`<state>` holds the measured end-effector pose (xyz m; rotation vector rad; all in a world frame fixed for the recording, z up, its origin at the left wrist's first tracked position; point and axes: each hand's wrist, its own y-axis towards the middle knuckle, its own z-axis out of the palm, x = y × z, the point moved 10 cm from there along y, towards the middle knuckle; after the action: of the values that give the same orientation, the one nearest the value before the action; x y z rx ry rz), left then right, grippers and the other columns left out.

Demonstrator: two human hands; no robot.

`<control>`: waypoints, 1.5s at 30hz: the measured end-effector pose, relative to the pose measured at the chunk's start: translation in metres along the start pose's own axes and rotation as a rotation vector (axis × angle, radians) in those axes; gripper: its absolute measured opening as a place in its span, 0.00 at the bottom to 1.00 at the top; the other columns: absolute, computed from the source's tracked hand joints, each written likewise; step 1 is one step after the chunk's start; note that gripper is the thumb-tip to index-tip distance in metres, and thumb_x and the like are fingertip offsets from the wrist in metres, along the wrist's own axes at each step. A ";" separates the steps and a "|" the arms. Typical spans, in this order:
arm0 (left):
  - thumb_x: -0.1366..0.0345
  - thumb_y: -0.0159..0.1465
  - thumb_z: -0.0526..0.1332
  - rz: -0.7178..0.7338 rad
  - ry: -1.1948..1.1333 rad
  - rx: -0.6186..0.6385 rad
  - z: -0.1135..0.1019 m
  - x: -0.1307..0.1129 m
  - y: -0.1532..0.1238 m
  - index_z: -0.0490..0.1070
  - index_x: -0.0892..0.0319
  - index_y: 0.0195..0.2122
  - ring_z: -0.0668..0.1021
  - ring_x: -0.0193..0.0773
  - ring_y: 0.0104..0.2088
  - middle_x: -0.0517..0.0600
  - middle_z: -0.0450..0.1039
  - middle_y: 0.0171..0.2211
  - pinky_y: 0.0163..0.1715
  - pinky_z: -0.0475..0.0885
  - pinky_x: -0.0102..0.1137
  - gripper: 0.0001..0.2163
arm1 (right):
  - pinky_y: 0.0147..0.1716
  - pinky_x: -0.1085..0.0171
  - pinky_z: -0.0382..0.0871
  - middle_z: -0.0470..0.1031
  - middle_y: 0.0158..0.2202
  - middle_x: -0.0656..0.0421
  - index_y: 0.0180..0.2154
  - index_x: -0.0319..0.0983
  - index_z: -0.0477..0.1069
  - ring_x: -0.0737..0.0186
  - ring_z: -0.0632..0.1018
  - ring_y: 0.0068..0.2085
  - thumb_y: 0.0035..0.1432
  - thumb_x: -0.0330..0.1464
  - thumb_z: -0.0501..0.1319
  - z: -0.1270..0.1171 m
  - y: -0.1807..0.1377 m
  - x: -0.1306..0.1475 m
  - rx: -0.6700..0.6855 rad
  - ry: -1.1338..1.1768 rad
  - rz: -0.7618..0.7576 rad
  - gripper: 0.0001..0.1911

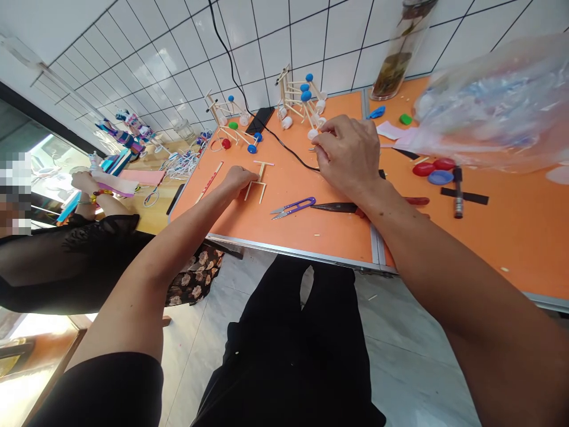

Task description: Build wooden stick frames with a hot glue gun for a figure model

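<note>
My left hand is closed in a pinch at the side of a small figure made of pale thin sticks, which lies on the orange table. My right hand is bent over the table with its fingers curled; whatever its fingertips hold is hidden. Close to those fingertips is a white ball by a stick model with blue balls. Purple thread snips rest between my hands. Pliers with red handles lie partly under my right forearm.
Another stick model with coloured balls stands at the back left. A black cable crosses the table. To the right are a plastic bag, a black marker and a tall glass jar. A person sits at the left.
</note>
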<state>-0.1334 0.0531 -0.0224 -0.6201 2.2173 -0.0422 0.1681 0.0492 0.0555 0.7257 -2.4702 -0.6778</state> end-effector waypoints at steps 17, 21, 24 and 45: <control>0.62 0.66 0.67 0.515 0.131 -0.049 -0.026 0.013 -0.026 0.86 0.59 0.47 0.84 0.45 0.45 0.56 0.88 0.48 0.49 0.77 0.37 0.12 | 0.63 0.33 0.61 0.79 0.67 0.49 0.64 0.53 0.79 0.31 0.74 0.66 0.78 0.42 0.51 -0.003 0.000 -0.003 0.016 0.018 0.047 0.24; 0.64 0.68 0.63 0.601 0.077 -0.017 -0.023 0.022 -0.043 0.84 0.59 0.51 0.85 0.45 0.53 0.58 0.87 0.55 0.57 0.78 0.39 0.14 | 0.62 0.31 0.61 0.78 0.68 0.50 0.62 0.54 0.80 0.32 0.74 0.66 0.78 0.40 0.51 -0.002 0.000 -0.009 0.012 0.023 0.064 0.22; 0.67 0.68 0.60 0.593 0.020 0.003 -0.020 0.029 -0.050 0.82 0.60 0.56 0.85 0.45 0.57 0.58 0.86 0.58 0.61 0.78 0.39 0.18 | 0.62 0.31 0.61 0.79 0.67 0.51 0.59 0.55 0.80 0.34 0.74 0.65 0.79 0.40 0.51 0.001 0.000 -0.013 0.002 0.030 0.069 0.21; 0.43 0.80 0.52 0.885 0.280 0.164 -0.001 0.016 -0.069 0.67 0.54 0.78 0.64 0.51 0.82 0.58 0.62 0.81 0.83 0.56 0.53 0.32 | 0.60 0.31 0.66 0.81 0.63 0.50 0.63 0.55 0.78 0.32 0.75 0.63 0.77 0.47 0.52 -0.002 0.003 -0.011 -0.020 0.003 0.050 0.23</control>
<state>-0.1136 -0.0149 -0.0170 0.5125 2.5380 0.1512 0.1759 0.0571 0.0551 0.6551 -2.4670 -0.6816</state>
